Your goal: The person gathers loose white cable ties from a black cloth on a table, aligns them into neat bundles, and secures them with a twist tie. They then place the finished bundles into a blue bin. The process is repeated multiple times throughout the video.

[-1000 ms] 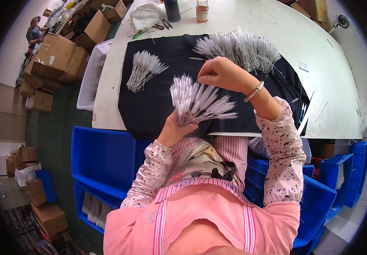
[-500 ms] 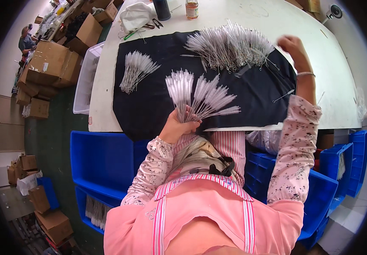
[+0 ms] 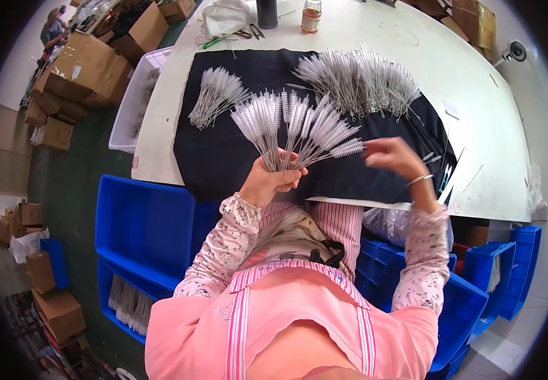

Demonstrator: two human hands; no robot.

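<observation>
My left hand (image 3: 272,177) is closed around the wire stems of a bunch of white-bristled straw brushes (image 3: 299,120), which fan out above the fist with bristles pointing away from me. My right hand (image 3: 393,157) hovers by the right edge of that fan, smeared by motion; I cannot make out whether anything is in its fingers. Beyond, a large heap of the same brushes (image 3: 362,82) lies on a black cloth (image 3: 217,155), stem loops toward me. A smaller pile of brushes (image 3: 217,95) rests at the cloth's left.
At the back of the white table (image 3: 502,139) stand a dark bottle (image 3: 266,14) and a glass jar (image 3: 310,19), near scissors (image 3: 257,31) and a white bag (image 3: 226,19). Blue bins (image 3: 144,212) flank me below the table edge. Cardboard boxes (image 3: 80,66) and a person (image 3: 52,30) are far left.
My right hand has come from the heap's right end down and leftward to the fan. The held fan has spread, its middle gap filled. Loose brushes now show at the cloth's right edge.
</observation>
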